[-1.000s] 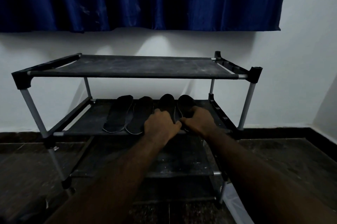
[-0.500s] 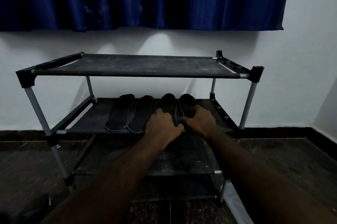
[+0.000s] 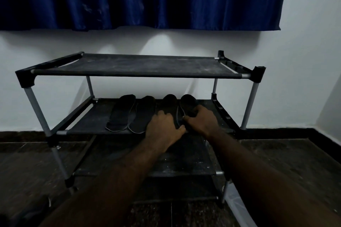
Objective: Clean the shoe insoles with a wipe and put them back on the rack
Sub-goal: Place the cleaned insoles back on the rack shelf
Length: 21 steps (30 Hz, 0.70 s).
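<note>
Front-right of middle shelf (image 3: 218, 116): right grip (image 3: 201, 121) curls round rightmost insole (image 3: 187, 102), left grip (image 3: 162, 128) lies flat on neighbouring insole (image 3: 168, 103); we judge lift-out next.

No readable text, label, brand, number or sign anywhere in my view. Light dim; insoles (image 3: 144, 114) and rack (image 3: 129, 66) show only plain dark surfaces, nothing legible on them.
</note>
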Available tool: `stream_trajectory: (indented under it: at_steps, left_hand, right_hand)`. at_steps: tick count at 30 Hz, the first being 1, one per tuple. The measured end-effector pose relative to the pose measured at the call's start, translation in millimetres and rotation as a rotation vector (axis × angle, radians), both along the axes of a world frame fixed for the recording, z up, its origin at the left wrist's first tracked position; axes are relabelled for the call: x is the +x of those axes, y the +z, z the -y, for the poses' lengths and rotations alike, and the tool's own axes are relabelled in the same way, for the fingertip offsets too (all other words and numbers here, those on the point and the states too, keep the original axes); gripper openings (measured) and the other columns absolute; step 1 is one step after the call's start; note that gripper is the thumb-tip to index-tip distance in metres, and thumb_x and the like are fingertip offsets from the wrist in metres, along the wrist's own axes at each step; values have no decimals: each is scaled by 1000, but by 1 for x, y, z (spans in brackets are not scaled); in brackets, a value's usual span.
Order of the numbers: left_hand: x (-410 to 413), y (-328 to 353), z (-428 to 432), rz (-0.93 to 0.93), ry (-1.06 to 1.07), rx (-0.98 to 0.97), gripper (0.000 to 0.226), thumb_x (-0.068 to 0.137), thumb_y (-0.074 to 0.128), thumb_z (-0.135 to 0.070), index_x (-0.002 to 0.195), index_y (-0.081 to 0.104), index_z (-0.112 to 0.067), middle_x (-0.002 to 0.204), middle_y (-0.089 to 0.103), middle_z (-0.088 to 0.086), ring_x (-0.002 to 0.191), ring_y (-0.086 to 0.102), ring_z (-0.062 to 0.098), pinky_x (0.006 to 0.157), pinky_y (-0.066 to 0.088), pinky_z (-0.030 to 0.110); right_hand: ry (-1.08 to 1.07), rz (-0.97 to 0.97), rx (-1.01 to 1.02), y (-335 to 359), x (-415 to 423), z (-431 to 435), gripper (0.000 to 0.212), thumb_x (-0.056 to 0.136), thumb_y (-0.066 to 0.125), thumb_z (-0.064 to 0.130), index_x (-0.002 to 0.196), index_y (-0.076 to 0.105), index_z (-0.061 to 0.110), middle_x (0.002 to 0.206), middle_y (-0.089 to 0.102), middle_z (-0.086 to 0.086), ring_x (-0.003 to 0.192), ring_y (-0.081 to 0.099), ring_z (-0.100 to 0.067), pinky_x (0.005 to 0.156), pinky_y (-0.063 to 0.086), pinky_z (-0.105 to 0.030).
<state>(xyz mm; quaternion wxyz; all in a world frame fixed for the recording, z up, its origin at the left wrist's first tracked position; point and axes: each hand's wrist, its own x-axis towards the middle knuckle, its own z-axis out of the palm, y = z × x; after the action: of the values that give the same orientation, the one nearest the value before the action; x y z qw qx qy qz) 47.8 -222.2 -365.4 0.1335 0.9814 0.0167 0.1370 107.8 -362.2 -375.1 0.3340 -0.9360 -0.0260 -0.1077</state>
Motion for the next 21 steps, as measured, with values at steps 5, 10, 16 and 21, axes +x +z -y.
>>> stream_trajectory:
  at_steps: [5,10,16,21]
  left_hand:
    - [-2,1,-1,14,-3,-20,69,84,56,-60,126,53,-5,124,50,17,113,51,32,92,48,39]
    - [-16,5,-5,40,-18,-48,66,86,60,-52,129,48,-4,125,51,19,114,51,35,93,47,40]
    - [-65,16,-16,220,-125,-26,50,90,58,-41,125,51,-7,122,53,14,113,51,30,90,47,40]
    - [-140,10,-45,295,-157,-159,38,86,63,-36,114,61,-11,112,64,10,104,60,29,83,50,38]
  right_hand:
    - [1,-7,24,2,-2,2,50,81,67,50,115,61,13,114,67,-10,104,63,-29,85,50,-32]
    - [22,-5,32,8,-11,4,52,85,65,51,115,60,8,115,66,-14,106,61,-30,81,46,-29]
    - [141,260,-114,26,-52,-7,52,79,51,54,98,64,8,97,68,-16,90,64,-33,75,51,-38]
    - [380,497,-117,28,-119,-51,40,83,52,36,102,69,5,99,70,-17,95,63,-34,84,50,-40]
